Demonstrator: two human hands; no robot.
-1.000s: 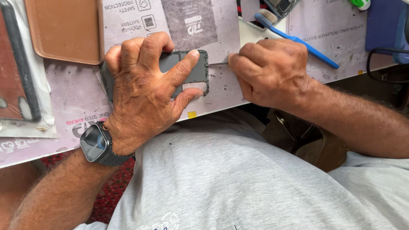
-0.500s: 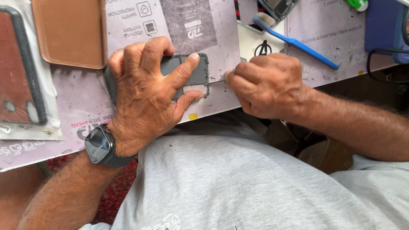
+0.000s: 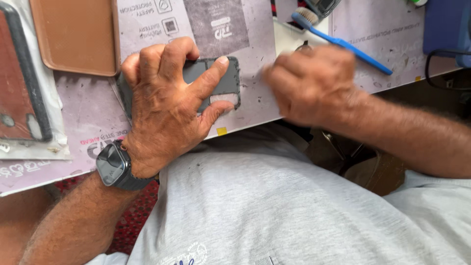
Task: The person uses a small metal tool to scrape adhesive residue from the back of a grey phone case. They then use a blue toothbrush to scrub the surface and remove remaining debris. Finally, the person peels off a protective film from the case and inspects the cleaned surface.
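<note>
Head view | left hand (image 3: 167,105) presses dark phone frame (image 3: 223,81) flat on printed work mat (image 3: 88,113), fingers spread over it | right hand (image 3: 314,83) blurred just right of frame, curled; grip cannot be told | blue brush (image 3: 343,43) lies beyond.
</note>
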